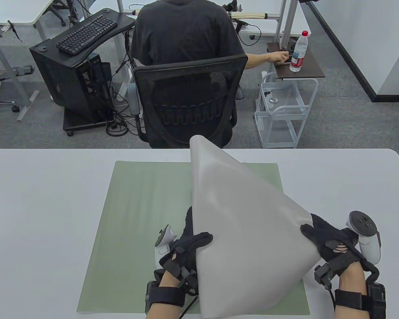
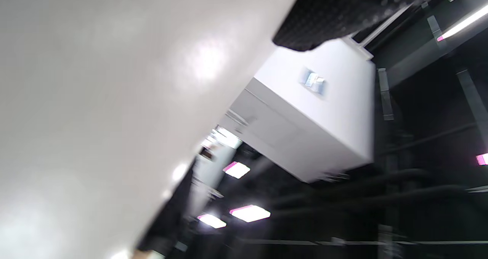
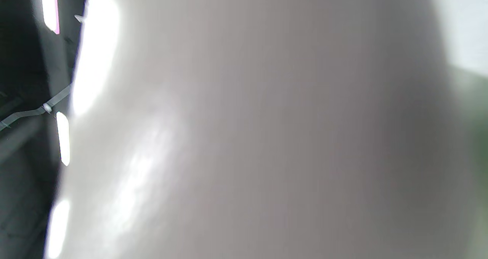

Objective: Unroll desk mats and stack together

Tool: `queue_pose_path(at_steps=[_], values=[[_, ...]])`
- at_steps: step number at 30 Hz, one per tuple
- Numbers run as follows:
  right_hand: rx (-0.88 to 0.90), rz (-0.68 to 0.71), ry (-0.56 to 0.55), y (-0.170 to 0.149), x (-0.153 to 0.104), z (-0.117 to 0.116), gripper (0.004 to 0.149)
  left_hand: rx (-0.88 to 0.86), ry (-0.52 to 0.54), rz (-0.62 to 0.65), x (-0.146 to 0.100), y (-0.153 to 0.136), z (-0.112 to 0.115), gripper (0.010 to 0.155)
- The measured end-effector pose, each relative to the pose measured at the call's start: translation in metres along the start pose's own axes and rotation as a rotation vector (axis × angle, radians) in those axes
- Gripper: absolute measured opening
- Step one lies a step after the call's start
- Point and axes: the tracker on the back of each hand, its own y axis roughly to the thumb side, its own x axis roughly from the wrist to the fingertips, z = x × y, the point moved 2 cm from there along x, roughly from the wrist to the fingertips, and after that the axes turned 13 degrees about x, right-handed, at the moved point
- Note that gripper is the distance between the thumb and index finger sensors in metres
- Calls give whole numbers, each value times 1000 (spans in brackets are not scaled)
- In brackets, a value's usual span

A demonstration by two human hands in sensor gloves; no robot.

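Observation:
A green desk mat lies flat on the white table. A grey desk mat is held up above it, curved, with one corner pointing up and away. My left hand grips the grey mat's left edge. My right hand grips its right corner. The grey mat fills much of the left wrist view and nearly all of the right wrist view, close and blurred. A gloved fingertip shows at the top of the left wrist view.
Beyond the table's far edge a person sits in a black mesh chair, back turned. A white wire cart and a side table with a water bottle stand at the right. A black computer stand is at the left.

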Motion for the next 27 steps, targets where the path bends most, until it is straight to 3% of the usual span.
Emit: queue_pose_path(at_steps=[4, 6, 13, 16, 18, 22, 27], values=[[30, -110, 52, -20, 5, 2, 65, 425, 183, -282, 0, 14, -9, 96], [-8, -151, 45, -26, 9, -2, 67, 609, 257, -364, 4, 20, -12, 96], [-232, -331, -61, -47, 27, -10, 68, 913, 387, -615, 12, 18, -15, 97], [-295, -363, -99, -49, 28, -10, 71, 927, 407, -661, 15, 10, -14, 97], [-289, -294, -113, -46, 28, -9, 77, 947, 427, -668, 17, 12, -13, 97], [-112, -181, -8, -40, 24, -10, 86, 988, 477, -735, 22, 14, -16, 98], [-146, -224, -19, -42, 12, 0, 62, 979, 512, -792, 26, 11, -20, 98]])
